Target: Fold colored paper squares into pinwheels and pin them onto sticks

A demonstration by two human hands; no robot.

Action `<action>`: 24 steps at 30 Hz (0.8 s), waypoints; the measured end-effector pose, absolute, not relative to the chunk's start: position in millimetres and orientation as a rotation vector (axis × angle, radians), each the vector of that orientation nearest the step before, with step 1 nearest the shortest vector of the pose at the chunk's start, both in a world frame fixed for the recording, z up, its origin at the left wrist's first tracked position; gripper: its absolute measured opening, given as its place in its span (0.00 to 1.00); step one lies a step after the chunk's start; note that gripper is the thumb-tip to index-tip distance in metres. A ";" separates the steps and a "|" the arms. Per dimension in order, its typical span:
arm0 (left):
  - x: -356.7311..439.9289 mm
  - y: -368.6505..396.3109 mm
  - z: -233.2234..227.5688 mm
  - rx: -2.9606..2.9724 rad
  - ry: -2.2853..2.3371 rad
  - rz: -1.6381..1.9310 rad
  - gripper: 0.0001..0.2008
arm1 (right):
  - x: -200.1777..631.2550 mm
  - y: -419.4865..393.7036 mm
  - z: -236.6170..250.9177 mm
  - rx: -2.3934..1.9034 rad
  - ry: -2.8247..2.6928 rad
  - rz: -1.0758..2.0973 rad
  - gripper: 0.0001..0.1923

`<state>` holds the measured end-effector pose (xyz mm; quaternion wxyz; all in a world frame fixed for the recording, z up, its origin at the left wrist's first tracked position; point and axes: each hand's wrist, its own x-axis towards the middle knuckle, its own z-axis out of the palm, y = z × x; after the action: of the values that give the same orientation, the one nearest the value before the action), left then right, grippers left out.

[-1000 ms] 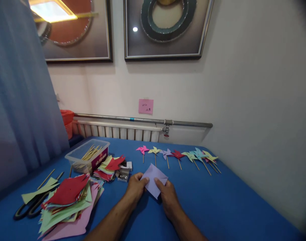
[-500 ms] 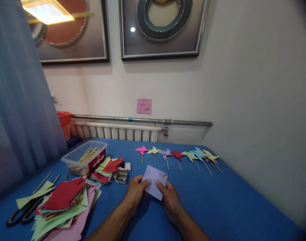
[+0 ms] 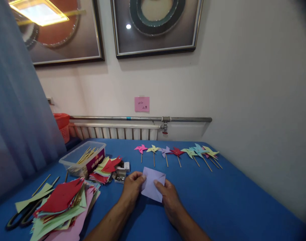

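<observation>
Head view: the left hand (image 3: 132,188) and right hand (image 3: 169,197) each keep a closed grip on the lilac paper square (image 3: 153,182), just above the blue table (image 3: 230,204). Since a second ago it has barely moved; the fold looks unfinished.

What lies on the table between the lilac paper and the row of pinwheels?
Nothing: in the head view, only bare blue table shows between the lilac paper and the pinwheels.

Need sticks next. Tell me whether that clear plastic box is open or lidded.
Open: the clear plastic box shows no lid on top, and wooden sticks lie uncovered inside it.
</observation>
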<state>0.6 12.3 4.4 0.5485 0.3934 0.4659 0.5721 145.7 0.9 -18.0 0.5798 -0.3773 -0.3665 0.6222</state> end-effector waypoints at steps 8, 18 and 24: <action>-5.3 16.2 9.0 0.970 1.178 1.431 0.20 | 147.3 -6.4 -8.3 -0.823 -0.904 1.532 0.24; -3.4 11.9 13.1 1.062 1.181 1.471 0.19 | 145.7 -15.4 5.0 -0.786 -0.957 1.567 0.23; -3.0 12.2 13.3 1.044 1.142 1.474 0.18 | 144.3 -9.2 -7.7 -0.870 -0.932 1.509 0.22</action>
<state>-3.0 12.2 13.3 0.4814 0.4281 0.4684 0.6046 144.3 -9.2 -7.7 0.5503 -0.3677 -0.3939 0.6378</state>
